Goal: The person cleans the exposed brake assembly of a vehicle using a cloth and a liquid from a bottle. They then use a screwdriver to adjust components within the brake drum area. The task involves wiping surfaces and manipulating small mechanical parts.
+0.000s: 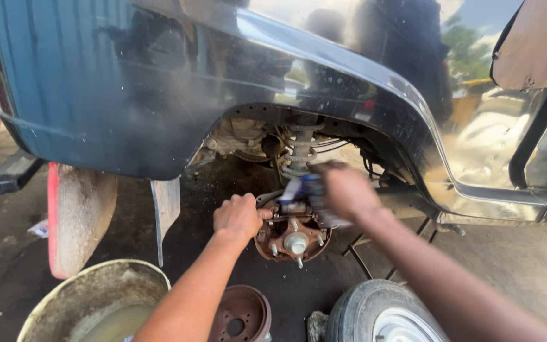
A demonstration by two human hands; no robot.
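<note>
A rusty wheel hub [294, 239] with studs sits bare inside the wheel arch of a dark blue vehicle [159, 82]. My left hand [238, 216] is closed in a fist at the hub's left edge, gripping something small that I cannot make out. My right hand [346, 190] is above the hub, blurred, wrapped around a white and blue object [299, 189] that looks like a cloth or a can. A coil spring and strut [300, 149] rise behind the hub.
A removed brake drum [242, 315] lies on the ground below my left arm. A wheel with tyre [381, 313] lies at the bottom right. A dirty bucket [96, 297] with murky liquid stands bottom left. A mud flap [74, 215] hangs left. A jack stand [365, 250] props the vehicle.
</note>
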